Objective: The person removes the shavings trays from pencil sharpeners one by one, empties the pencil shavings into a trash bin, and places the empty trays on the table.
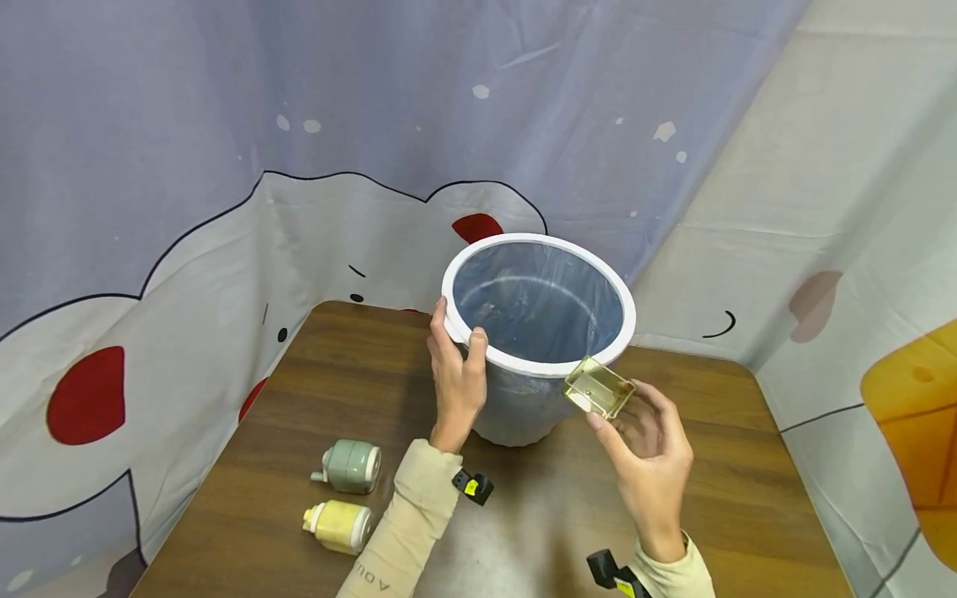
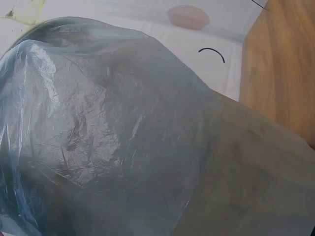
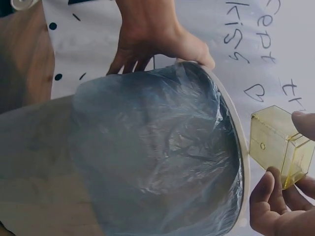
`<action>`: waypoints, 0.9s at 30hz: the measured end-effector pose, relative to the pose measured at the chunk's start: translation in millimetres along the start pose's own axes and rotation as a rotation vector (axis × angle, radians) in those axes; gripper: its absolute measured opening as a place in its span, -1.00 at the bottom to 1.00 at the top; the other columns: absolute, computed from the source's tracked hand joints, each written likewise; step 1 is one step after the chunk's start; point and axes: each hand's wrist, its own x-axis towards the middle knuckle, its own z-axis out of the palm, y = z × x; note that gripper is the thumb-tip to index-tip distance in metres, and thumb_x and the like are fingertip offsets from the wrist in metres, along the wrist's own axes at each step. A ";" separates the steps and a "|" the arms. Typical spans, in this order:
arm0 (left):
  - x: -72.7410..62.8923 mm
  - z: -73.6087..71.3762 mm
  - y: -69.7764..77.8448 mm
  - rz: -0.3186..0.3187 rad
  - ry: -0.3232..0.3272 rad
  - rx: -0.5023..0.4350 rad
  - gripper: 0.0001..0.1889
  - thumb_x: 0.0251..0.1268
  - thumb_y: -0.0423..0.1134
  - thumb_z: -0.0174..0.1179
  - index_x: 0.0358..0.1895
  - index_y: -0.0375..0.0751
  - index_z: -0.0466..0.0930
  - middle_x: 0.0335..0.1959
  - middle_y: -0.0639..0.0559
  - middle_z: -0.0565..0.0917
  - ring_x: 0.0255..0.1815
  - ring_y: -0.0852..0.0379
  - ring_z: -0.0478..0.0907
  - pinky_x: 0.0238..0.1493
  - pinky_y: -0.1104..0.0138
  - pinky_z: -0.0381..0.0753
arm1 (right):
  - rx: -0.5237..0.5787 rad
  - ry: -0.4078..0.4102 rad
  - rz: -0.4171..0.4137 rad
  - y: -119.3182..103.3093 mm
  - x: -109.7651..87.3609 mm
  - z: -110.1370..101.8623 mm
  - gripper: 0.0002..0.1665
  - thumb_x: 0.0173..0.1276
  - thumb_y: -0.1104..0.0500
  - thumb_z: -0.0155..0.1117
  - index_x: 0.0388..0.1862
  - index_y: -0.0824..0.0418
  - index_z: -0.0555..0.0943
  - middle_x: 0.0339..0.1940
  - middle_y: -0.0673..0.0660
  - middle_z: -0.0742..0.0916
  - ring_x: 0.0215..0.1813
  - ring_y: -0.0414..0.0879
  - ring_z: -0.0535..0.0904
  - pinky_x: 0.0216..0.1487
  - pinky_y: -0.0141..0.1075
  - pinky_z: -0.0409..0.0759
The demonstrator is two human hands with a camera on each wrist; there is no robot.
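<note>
In the head view a translucent trash bin [image 1: 512, 411] with a white rim and a thin bluish liner [image 1: 538, 307] stands tilted on the table. My left hand [image 1: 458, 386] grips its rim at the left, thumb on the near side. A small clear yellow plastic box [image 1: 601, 389] is pinched in my right hand [image 1: 658, 453], close to the rim's front right. The right wrist view shows this box [image 3: 275, 142] between thumb and fingers, beside the rim. Liner and bin wall [image 2: 118, 123] fill most of the left wrist view, where my left hand is mostly hidden.
On the wooden table [image 1: 359, 374], left of my left forearm, lie a green barrel-shaped object [image 1: 353, 466] and a yellow one [image 1: 342, 526], each with a white end and a small stub. A printed curtain [image 1: 359, 91] hangs behind the table and along its sides.
</note>
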 end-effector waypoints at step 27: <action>0.2 0.4 -0.7 0.030 0.004 -0.005 -0.33 0.19 0.12 -0.04 0.38 0.43 -0.07 0.23 -0.08 0.24 0.11 -0.03 0.32 0.07 -0.01 0.36 | -0.106 -0.071 0.371 31.9 -61.3 -10.1 -0.24 -0.09 0.56 0.35 0.18 0.43 0.36 0.05 0.37 0.53 0.03 0.08 0.52 -0.08 -0.27 0.57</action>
